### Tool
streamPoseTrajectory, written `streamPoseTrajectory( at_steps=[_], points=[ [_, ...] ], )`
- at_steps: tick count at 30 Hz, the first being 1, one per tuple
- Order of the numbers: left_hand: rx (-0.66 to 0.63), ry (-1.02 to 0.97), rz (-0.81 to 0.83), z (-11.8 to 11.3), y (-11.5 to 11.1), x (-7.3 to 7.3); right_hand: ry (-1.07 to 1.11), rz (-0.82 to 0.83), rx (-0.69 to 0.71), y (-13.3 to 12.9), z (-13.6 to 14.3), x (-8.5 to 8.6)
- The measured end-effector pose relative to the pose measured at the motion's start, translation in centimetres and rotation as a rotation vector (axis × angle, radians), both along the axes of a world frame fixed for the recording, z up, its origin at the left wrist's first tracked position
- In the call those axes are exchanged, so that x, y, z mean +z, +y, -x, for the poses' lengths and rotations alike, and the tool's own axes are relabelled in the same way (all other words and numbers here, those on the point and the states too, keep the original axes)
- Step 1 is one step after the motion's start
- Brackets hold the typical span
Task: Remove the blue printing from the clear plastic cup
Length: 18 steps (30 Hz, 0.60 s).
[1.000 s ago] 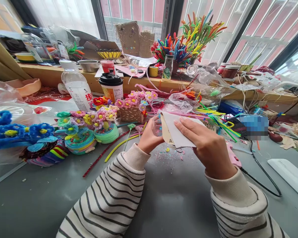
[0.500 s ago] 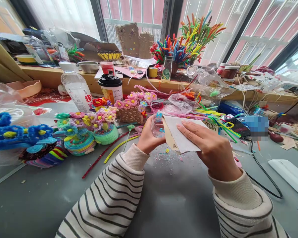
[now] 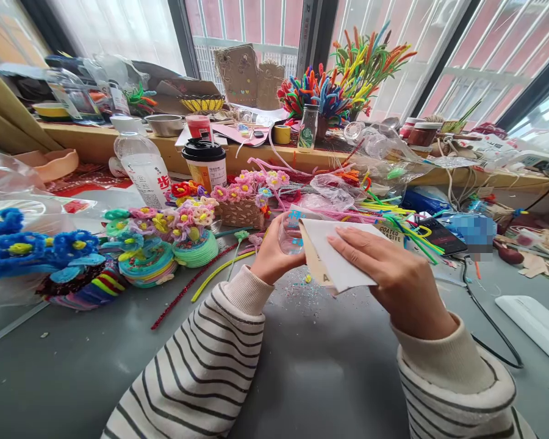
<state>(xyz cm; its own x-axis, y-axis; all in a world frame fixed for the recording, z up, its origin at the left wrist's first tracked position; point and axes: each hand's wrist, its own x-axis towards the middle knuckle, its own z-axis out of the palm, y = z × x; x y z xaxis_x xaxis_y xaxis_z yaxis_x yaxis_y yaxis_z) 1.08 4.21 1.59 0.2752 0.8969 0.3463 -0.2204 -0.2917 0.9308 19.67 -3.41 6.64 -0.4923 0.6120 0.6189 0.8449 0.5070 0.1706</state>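
Note:
My left hand [image 3: 274, 253] is wrapped round a clear plastic cup [image 3: 291, 235] with blue lettering, held over the grey table. A folded sheet of sandpaper [image 3: 341, 256], pale on the outside and tan inside, lies against the cup's right side. My right hand [image 3: 393, 274] grips this sheet, its fingers laid flat together on top and its thumb hidden. Small coloured crumbs [image 3: 308, 299] are scattered on the table below the cup.
Pipe-cleaner flower pots [image 3: 146, 262] stand at the left, with a water bottle [image 3: 141, 161] and a lidded paper cup [image 3: 205, 164] behind. Coloured pipe cleaners [image 3: 407, 235] lie at the right. A black cable [image 3: 494, 329] and a white object [image 3: 533, 326] are farther right.
My right hand has moved slightly to the right and down with the sandpaper, along the cup's side. My left hand still holds the cup in nearly the same place.

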Motion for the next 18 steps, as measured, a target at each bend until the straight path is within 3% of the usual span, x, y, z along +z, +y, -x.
streamPoseTrajectory(
  at_steps=[9, 18],
  points=[
    [0.036, 0.023, -0.016, -0.33, 0.2, -0.48, -0.035, 0.037, 0.02, -0.44, -0.14, 0.36],
    [0.036, 0.031, 0.001, -0.37, 0.05, -0.33, -0.068, 0.102, -0.046, -0.92, -0.4, 0.88]
  ],
)
